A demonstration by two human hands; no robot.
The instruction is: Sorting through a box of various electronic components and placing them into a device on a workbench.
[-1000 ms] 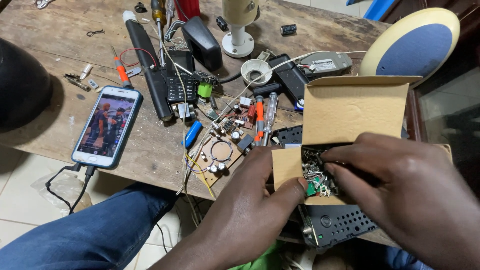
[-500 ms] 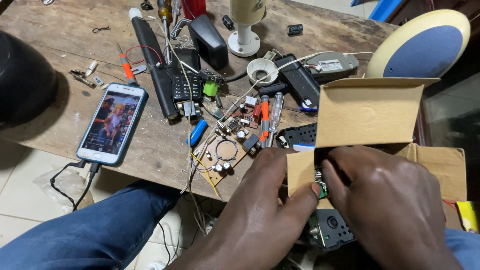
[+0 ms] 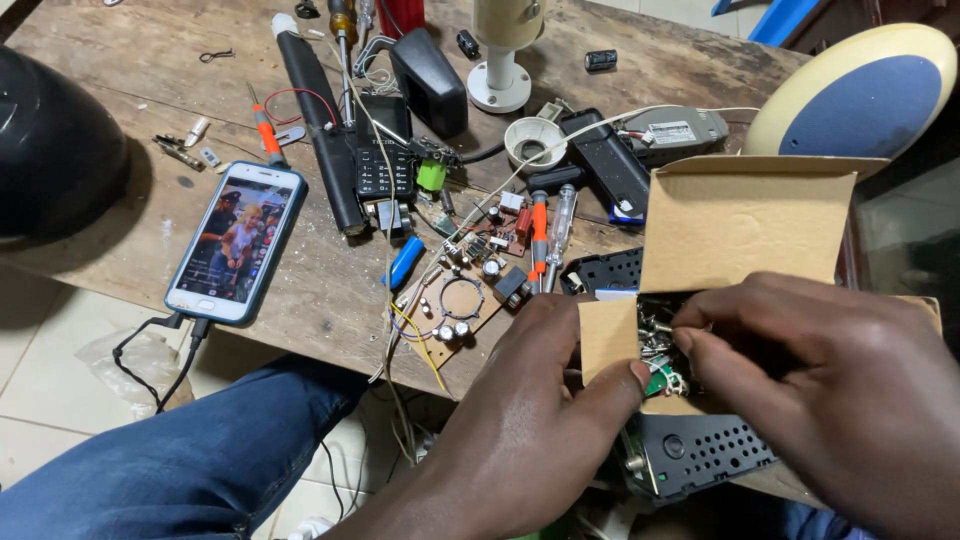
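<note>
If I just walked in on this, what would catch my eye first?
Probably the two hands at lower right: the left hand steadies a small open cardboard box while the right hand picks among the small metal parts inside. Next, the lit smartphone at left on the wooden table, and the bare circuit board mid-table.

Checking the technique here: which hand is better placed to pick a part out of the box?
Right hand: its fingers already reach into the cardboard box; the left hand only steadies its flap.

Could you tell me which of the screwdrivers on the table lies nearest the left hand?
The clear-handled screwdriver, beside the orange one, lies nearest the left hand; the orange one by the phone lies farther off.
</note>
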